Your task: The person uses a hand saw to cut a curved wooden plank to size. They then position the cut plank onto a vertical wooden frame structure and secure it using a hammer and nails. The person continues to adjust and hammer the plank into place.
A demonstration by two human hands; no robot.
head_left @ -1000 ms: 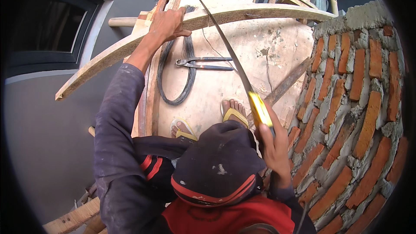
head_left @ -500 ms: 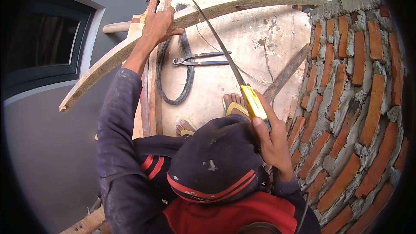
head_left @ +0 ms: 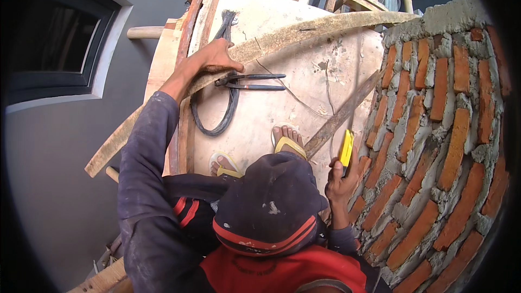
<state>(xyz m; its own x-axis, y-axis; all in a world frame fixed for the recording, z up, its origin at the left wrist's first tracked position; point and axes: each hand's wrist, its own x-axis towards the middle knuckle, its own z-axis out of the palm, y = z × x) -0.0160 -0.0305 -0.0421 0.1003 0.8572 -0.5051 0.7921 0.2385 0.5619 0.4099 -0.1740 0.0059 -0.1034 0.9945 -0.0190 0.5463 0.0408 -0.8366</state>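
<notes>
**On a plywood platform, between grey wall and brickwork**

Far out to the left of both grips, a dark-framed window sits in the grey wall. Nearer in, the left hand reaches forward at the end of a blue sleeve. Its grip is closed over a long curved wooden strip, with the fingers wrapped across the top edge. The strip arcs from low on the left, under this grip, and up to the right as far as the top of the brick wall.

Just below and right of the left grip, a coil of black wire lies on the plywood platform. A pair of pincers lies beside the coil, its handles pointing right. Two feet in yellow sandals stand on the platform between the two grips, above a dark cap with a red band.

A straight wooden batten slants up to the right, just above the right grip. The right hand is held close beside the brick wall, its grip shut on the yellow handle of a handsaw. The handle points upward. The blade is seen edge-on and is hard to make out. To the right of this grip the curved brickwork fills the view, its mortar joints rough.
</notes>
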